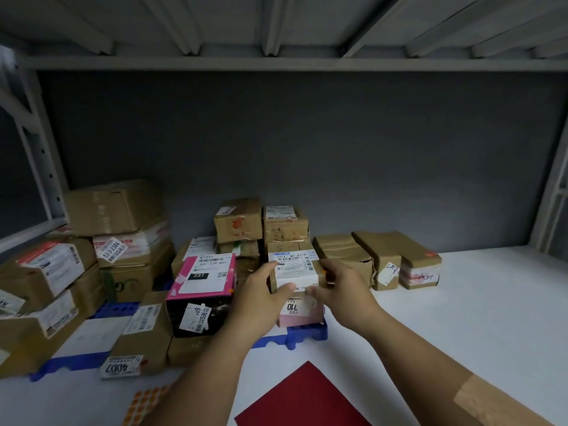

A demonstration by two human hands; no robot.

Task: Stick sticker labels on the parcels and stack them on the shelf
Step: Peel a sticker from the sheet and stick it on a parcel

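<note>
Nearest, a flat red sheet (302, 398) and orange round sticker labels (144, 401) on the white shelf (461, 318). Beyond, left hand (261, 290) and right hand (339, 284) grip a small cardboard parcel (296, 272) atop a pink box (299, 312); taped brown cartons (113, 207) behind

Dim view overall: the grey back wall (307, 142) and shelf underside (276, 26) sit in shadow, while the white shelf surface (461, 302) before me catches the brightest light. Wide-angle bowing bends the uprights at both edges. Soft focus throughout; my forearms blur near the bottom.
</note>
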